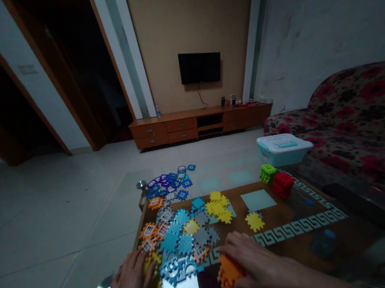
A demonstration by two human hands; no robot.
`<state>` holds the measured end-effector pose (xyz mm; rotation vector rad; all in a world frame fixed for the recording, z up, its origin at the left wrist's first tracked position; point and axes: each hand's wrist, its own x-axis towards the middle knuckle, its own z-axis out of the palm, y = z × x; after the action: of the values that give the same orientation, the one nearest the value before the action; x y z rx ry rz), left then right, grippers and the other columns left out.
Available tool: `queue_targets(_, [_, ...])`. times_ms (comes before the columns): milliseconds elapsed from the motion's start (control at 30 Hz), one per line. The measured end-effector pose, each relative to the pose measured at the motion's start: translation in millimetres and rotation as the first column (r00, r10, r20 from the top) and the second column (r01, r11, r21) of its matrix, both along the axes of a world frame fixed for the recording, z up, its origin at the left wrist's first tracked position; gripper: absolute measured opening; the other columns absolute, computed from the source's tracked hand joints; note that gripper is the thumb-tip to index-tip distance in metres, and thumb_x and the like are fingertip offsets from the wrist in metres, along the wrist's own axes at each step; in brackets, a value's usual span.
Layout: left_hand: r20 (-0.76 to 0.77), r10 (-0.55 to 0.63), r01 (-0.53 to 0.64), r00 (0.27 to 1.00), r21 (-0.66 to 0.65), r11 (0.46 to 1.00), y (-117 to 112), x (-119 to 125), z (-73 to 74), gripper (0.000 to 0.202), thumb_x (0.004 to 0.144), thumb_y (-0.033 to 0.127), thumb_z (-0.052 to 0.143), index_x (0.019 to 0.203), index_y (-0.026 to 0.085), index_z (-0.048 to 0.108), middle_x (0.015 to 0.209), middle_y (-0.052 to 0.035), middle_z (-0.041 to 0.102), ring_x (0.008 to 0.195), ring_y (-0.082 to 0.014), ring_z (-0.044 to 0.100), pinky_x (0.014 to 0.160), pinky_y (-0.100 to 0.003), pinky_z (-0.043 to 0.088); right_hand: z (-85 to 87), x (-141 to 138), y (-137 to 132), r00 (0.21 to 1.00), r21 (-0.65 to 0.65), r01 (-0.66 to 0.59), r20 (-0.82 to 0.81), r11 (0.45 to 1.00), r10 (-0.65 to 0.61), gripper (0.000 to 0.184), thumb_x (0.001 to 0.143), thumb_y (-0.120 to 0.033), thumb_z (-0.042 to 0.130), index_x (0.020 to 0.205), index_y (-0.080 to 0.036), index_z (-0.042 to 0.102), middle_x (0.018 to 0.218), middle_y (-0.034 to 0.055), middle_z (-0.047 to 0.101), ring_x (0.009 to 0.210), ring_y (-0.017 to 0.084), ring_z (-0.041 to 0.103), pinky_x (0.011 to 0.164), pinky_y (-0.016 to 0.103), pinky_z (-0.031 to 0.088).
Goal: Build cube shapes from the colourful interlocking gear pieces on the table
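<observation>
My left hand (132, 277) is at the table's near edge, gripping a stack of yellow interlocking plastic puzzle pieces (153, 273). My right hand (255, 263) lies over an orange stack of the same kind of pieces (229, 274) and holds it against the table. A loose heap of blue, orange, grey, purple and yellow pieces (173, 222) spreads between my hands and up to the far corner. Part of the orange stack is hidden behind my fingers.
The low table (294, 223) has a glass top over a patterned brown surface. A green cube (268, 173) and a red cube (282, 184) of pieces stand at its far edge. A lidded plastic box (283, 150) stands beyond them, beside a floral sofa (359, 125).
</observation>
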<state>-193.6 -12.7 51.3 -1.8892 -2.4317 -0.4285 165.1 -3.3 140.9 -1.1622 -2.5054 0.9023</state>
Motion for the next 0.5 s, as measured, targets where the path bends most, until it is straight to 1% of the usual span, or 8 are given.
queue_targets(100, [-0.017,-0.033,0.031,0.999,-0.087,0.996,-3.9,-1.9,5.8,0.044,0.091,0.037,0.034,0.119,0.022,0.063,0.135,-0.0082,0.060,0.129,-0.0253,0.050,0.101,-0.043,0.045,-10.9,3.1,-16.7,0.999,0.002,0.046,-0.012,0.999,-0.046,0.050,0.072,-0.016,0.070,0.120,-0.025,0.060,0.119,0.0116,0.055,0.111,0.032,0.048,0.100,0.050,0.037])
queue_targets(233, [-0.029,-0.031,0.027,0.999,-0.116,0.993,-8.9,1.0,8.5,0.044,0.091,0.038,0.034,0.118,0.021,0.064,0.132,-0.0084,0.061,0.125,-0.0246,0.052,0.100,-0.039,0.045,-22.6,-1.3,-17.4,0.998,-0.015,0.059,0.009,0.998,-0.059,0.064,0.065,-0.012,0.073,0.126,-0.022,0.057,0.121,0.0138,0.055,0.112,0.035,0.048,0.101,0.053,0.037])
queue_targets(300, [-0.040,-0.031,0.026,0.999,-0.118,0.993,-9.2,4.0,8.8,0.044,0.090,0.038,0.034,0.117,0.021,0.064,0.130,-0.0087,0.062,0.122,-0.0254,0.054,0.098,-0.040,0.046,-23.6,-4.4,-15.9,0.999,-0.012,0.051,0.009,0.999,-0.051,0.072,0.062,-0.008,0.073,0.130,-0.022,0.055,0.123,0.0136,0.056,0.112,0.035,0.049,0.099,0.053,0.038])
queue_targets(367, [-0.044,-0.027,0.022,0.999,-0.109,0.994,-8.3,5.1,9.3,0.045,0.091,0.037,0.032,0.118,0.020,0.064,0.130,-0.0095,0.061,0.122,-0.0259,0.054,0.098,-0.041,0.046,-21.9,-6.6,-15.4,0.999,-0.010,0.033,0.011,0.999,-0.032,0.074,0.061,-0.006,0.072,0.131,-0.022,0.054,0.124,0.0135,0.056,0.112,0.035,0.050,0.098,0.052,0.039])
queue_targets(500, [-0.013,-0.038,0.036,0.999,-0.160,0.987,-6.6,0.6,9.4,0.046,0.092,0.036,0.030,0.121,0.019,0.062,0.134,-0.0105,0.058,0.127,-0.0264,0.052,0.100,-0.044,0.045,-16.0,-9.3,-17.0,1.000,-0.010,-0.010,0.012,1.000,0.010,0.064,0.066,-0.006,0.064,0.128,-0.020,0.056,0.123,0.0142,0.059,0.110,0.034,0.052,0.097,0.050,0.040])
